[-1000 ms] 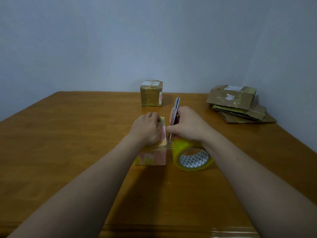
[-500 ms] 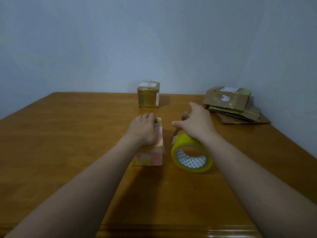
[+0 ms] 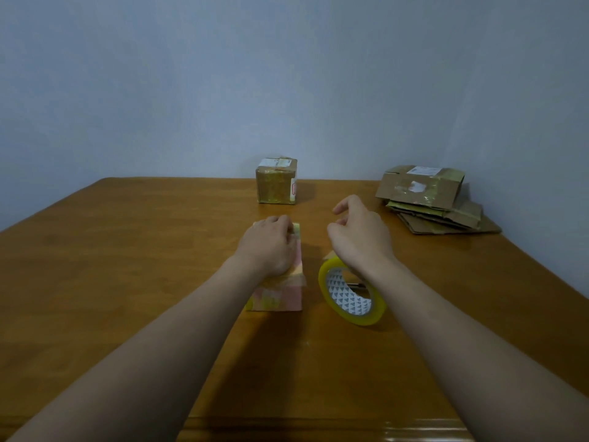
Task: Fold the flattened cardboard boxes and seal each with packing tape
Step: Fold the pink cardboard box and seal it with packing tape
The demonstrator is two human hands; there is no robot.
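A brown wooden table (image 3: 127, 282) w/ glossy front edge is seen across the lower view. Behind it a plain blue-grey wall (image 3: 191, 90) is met by a 2nd wall (image 3: 541, 138) at the table's far-right corner. Light is soft, dim.

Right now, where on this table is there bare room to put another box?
Bare: the table left of the left hand and pink box; also the back gap between sealed box and flattened stack. Crowded: around the tape roll.
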